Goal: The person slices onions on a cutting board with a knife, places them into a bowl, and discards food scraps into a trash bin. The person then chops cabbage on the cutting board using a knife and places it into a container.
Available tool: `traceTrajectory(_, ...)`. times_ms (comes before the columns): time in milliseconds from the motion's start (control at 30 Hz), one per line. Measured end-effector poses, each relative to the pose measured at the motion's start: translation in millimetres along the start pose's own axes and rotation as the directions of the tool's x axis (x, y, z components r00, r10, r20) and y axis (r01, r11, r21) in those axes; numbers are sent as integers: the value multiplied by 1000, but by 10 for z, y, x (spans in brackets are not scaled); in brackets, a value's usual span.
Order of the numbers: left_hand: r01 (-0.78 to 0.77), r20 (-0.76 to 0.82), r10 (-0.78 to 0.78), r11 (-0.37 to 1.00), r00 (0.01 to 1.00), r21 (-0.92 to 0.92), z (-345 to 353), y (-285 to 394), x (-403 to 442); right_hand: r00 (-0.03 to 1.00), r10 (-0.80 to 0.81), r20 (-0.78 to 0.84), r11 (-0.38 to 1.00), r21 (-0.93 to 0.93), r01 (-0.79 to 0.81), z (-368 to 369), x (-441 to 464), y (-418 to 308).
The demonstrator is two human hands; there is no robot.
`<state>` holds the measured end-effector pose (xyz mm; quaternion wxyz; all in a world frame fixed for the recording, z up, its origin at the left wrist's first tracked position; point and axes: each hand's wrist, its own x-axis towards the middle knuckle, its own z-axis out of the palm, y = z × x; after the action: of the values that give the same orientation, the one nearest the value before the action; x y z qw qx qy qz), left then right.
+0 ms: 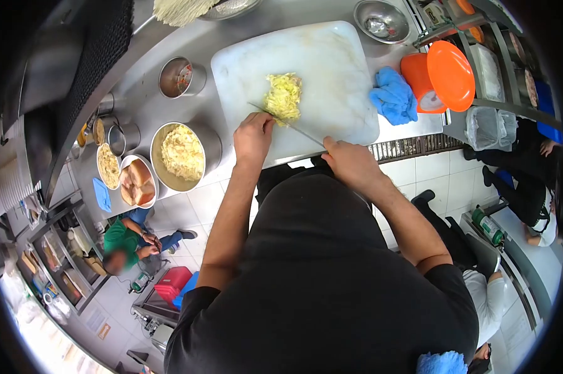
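A white cutting board [337,62] lies on the steel counter, with a pile of chopped yellow-green vegetable [283,95] near its middle. A knife [303,134] crosses the near edge of the pile. Its handle is in my right hand [351,163], at the board's front edge. My left hand [254,136] is closed with its fingertips at the blade near the pile; the fingers look pinched together, and whether they grip the blade or a bit of vegetable is hidden.
Left of the board stand a large pot of chopped food [182,153], a small steel pot [181,77] and a white bowl with meat [138,181]. To the right are a steel bowl [382,21], a blue cloth [393,96] and an orange container [418,75]. Other people are farther off.
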<state>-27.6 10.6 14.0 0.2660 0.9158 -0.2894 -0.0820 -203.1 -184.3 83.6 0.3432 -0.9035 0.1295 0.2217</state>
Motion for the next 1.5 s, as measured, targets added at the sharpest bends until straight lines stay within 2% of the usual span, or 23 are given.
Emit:
traceTrajectory(67,-22,-23,23,1000,999,16,22,-14,-9,1000,6,-4,1000,3,-6,76,41,15)
traceTrajectory(167,-59,-41,61,998,997,35,41,-36,-36,992,-78,-95,995,57,83,412,209,170)
traceTrajectory(467,-119,-54,119,993,991,19,36,-100,-65,995,-94,-18,995,38,95,31,602,-340)
traceTrajectory(600,-67,-28,67,998,997,-11,0,-67,-64,998,-70,-8,998,4,70,83,566,-393)
traceTrajectory(767,-90,-62,89,996,994,-23,28,-103,-82,992,-99,-72,994,37,102,414,787,-297)
traceTrajectory(967,-63,-52,61,997,997,-38,16,-117,-66,994,-109,-12,994,-2,109,92,786,-477)
traceTrajectory(1067,-34,-55,32,998,998,-50,10,-86,-76,998,-59,-12,998,-4,59,282,808,-433)
traceTrajectory(1300,-42,-43,39,997,998,-66,26,-121,-80,986,-134,-100,991,-15,133,300,951,-367)
traceTrajectory(1367,-45,-136,31,994,990,-103,27,-86,-102,982,-138,-129,990,-36,134,141,774,-383)
traceTrajectory(1400,-46,-181,24,991,983,-123,33,-74,-116,979,-118,-168,992,-55,110,69,701,-366)
traceTrajectory(1433,-4,-157,-15,993,987,-121,63,-98,-158,974,-99,-206,994,-76,85,1,618,-336)
traceTrajectory(1500,-14,-270,-24,990,963,-139,163,-20,-141,964,-20,-264,994,-107,-9,-88,532,-217)
